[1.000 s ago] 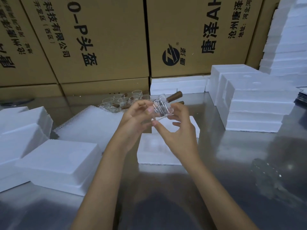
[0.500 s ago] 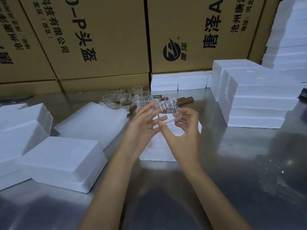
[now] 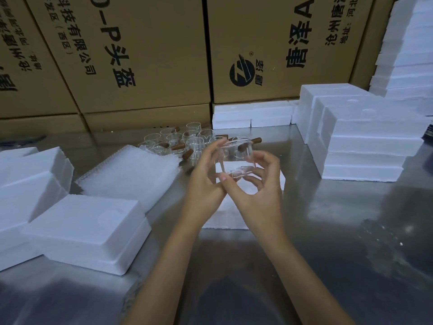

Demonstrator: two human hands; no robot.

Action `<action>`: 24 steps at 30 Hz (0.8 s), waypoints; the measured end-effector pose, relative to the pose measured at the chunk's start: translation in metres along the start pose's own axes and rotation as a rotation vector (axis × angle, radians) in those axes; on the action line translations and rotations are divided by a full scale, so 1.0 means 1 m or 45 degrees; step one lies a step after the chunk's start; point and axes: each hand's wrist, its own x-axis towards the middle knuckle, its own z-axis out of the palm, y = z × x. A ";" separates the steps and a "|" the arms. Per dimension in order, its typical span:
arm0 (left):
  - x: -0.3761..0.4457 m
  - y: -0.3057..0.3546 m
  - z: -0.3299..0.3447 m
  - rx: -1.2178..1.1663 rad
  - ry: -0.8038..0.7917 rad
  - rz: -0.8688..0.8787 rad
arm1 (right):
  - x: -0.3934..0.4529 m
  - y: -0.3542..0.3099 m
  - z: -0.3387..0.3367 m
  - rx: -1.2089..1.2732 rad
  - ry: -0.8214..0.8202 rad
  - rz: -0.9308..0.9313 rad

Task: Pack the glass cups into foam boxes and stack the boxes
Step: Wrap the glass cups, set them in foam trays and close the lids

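Since half a second ago the glass cup (image 3: pixel 236 158) has tipped more upright | both my left hand (image 3: pixel 206 179) and right hand (image 3: pixel 255 191) pinch it above the foam box (image 3: pixel 228 219) | rim up, axis near vertical

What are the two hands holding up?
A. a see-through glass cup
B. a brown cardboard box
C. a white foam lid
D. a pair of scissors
A. Both the left hand and right hand pinch a clear glass cup above the foam box.
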 end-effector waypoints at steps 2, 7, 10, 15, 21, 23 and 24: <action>-0.002 0.000 0.001 0.262 0.050 0.094 | 0.001 0.000 -0.003 0.021 0.021 -0.006; -0.004 0.004 0.005 0.493 0.170 0.170 | 0.009 -0.007 -0.014 0.490 -0.007 0.404; -0.003 0.005 0.003 0.288 0.199 -0.036 | 0.014 -0.013 -0.015 0.840 -0.040 0.623; -0.003 0.008 0.000 -0.120 -0.007 -0.259 | 0.013 -0.022 -0.018 1.160 -0.208 0.849; -0.004 0.010 -0.002 -0.273 -0.091 -0.213 | 0.013 -0.020 -0.020 1.271 -0.303 0.860; -0.004 0.008 -0.001 -0.256 -0.093 -0.204 | 0.015 -0.017 -0.022 1.245 -0.326 0.880; -0.004 0.009 0.000 -0.233 -0.096 -0.184 | 0.015 -0.016 -0.023 1.231 -0.347 0.890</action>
